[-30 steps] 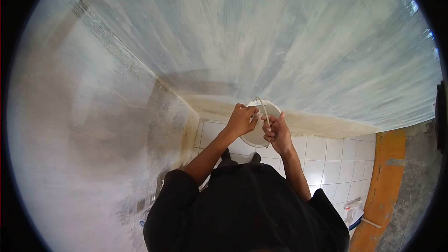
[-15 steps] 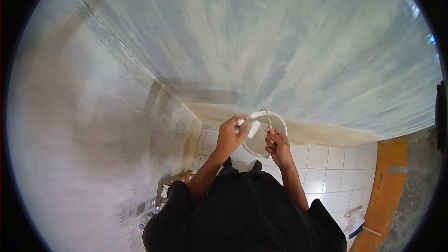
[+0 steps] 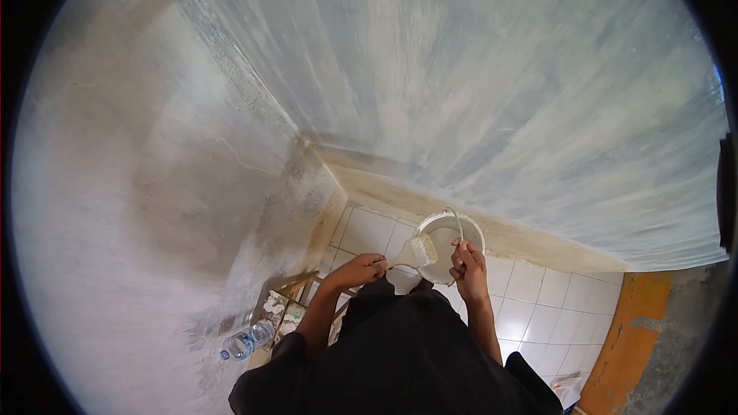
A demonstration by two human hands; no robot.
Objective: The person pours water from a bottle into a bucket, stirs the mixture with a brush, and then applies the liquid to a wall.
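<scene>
My left hand (image 3: 361, 270) grips the handle of a wide paintbrush (image 3: 422, 250). Its pale bristle end lies over the left rim of a white bucket (image 3: 480, 232), pointing inward. By its wire handle, my right hand (image 3: 468, 265) holds the bucket up in front of my body. Inside is whitish-grey paint (image 3: 442, 243), partly covered by the brush and my right fingers. Ahead of me stands a wall (image 3: 430, 69) with streaky grey and whitish patches.
A second wall (image 3: 154, 184) meets it at a corner on the left. Beside my left arm are a wooden stool or frame (image 3: 296, 286) and a plastic bottle (image 3: 247, 341). White tiles (image 3: 530, 311) cover the floor; an orange band (image 3: 624, 338) runs along the right.
My left hand has drawn back left and down, with the brush now turned across the bucket's rim. The view has shifted, so bucket and right hand appear lower; the bottle shows more fully.
</scene>
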